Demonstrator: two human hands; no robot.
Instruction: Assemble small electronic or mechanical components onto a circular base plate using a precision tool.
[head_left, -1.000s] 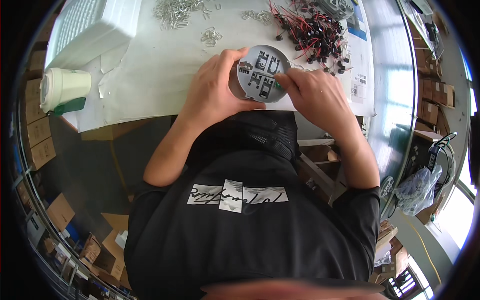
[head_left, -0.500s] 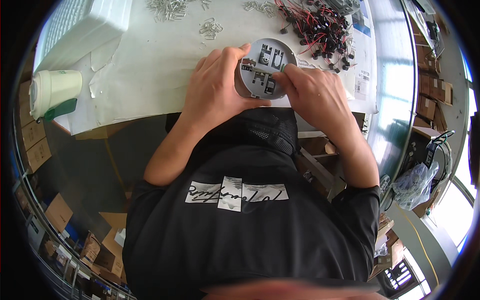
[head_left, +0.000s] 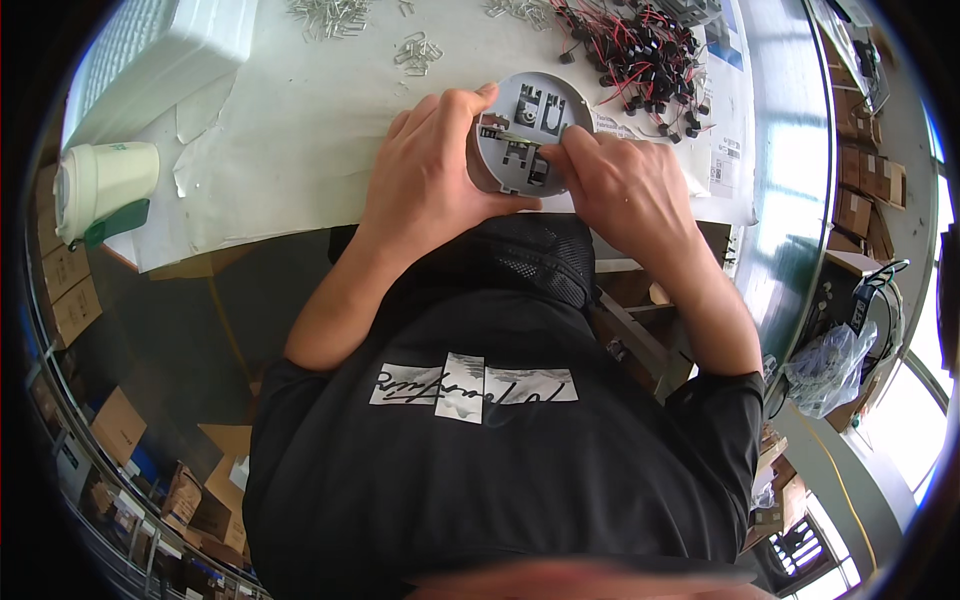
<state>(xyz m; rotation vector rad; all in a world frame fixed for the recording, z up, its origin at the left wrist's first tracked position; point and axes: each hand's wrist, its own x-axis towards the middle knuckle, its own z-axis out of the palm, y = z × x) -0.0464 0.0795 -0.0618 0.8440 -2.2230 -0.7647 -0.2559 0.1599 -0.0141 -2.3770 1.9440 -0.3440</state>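
Case between hands, clamped in left hand; right hand pinches slim tool over it. Case round, grey, slotted.

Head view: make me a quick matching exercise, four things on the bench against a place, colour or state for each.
Things:
1. Round housing
2. Cup
3. Wired parts
4. Ribbed container

Descriptions:
A. Pale yellow-green, at left
B. White, upper left
C. Grey, held in the left hand
D. Black and red, heaped at upper right

Pairs: 1-C, 2-A, 3-D, 4-B
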